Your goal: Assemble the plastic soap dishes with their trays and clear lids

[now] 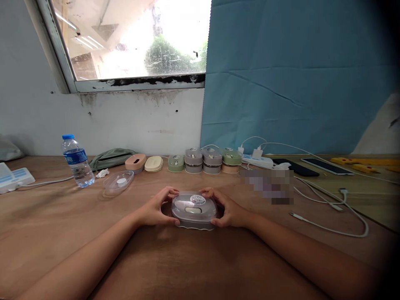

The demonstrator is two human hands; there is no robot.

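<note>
A grey oval box with a clear lid point(187, 203) sits in front of me on the brown table. A round patterned sticker point(198, 200) is on the lid, and a pale insert shows through an oval slot. My left hand point(161, 206) grips the box's left end, thumb at the front and fingers at the back. At the right end, my right hand point(226, 208) holds it the same way. The underside of the box is hidden.
Behind stand several stacked grey and green boxes point(211, 160), a pink box point(135, 162), cream pieces point(153, 163) and a loose clear lid point(118, 182). A water bottle point(76, 160) stands left. Cables point(331, 234) and phones point(326, 166) lie right.
</note>
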